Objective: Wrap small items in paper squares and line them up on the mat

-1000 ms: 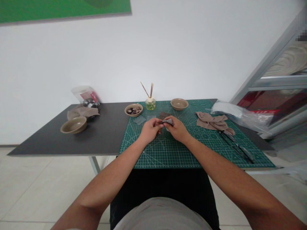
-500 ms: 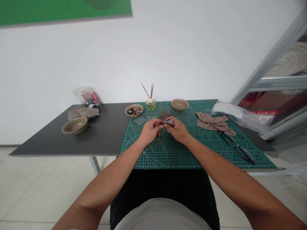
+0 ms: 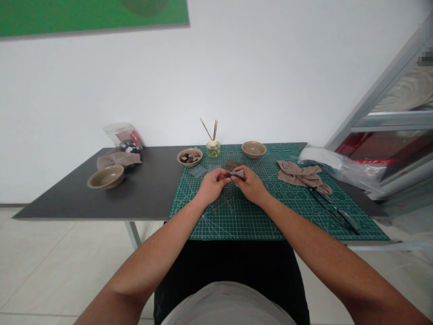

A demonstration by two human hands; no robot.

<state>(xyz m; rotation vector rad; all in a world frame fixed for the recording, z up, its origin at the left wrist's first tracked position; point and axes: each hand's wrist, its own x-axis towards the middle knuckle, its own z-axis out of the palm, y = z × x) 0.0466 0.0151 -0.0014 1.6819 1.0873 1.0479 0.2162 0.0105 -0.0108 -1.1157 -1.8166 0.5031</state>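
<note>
My left hand (image 3: 213,184) and my right hand (image 3: 251,184) meet fingertip to fingertip over the green cutting mat (image 3: 216,221). Between my right thumb and fingers is a small grey folded piece (image 3: 239,174), thin like sandpaper or cloth; I cannot tell which. The left fingers pinch a small dark piece (image 3: 229,174) touching it, mostly hidden by the fingertips. Just beyond the hands lie a brown flat square (image 3: 233,164) and a grey flat square (image 3: 198,170); another grey one (image 3: 213,168) is partly covered by my left hand.
A bowl of dark and pinkish chunks (image 3: 190,158), a reed diffuser (image 3: 213,148) and another bowl (image 3: 253,149) stand at the back. To the right lie a brown cloth (image 3: 299,174), black-handled tool or glasses-like item (image 3: 334,210) and plastic bag (image 3: 338,167). Left: a bowl (image 3: 105,177), clear tub (image 3: 123,135).
The whole view has shifted very slightly. Both hands keep their grip in nearly the same place, with the grey folded piece barely moved between the fingers.
</note>
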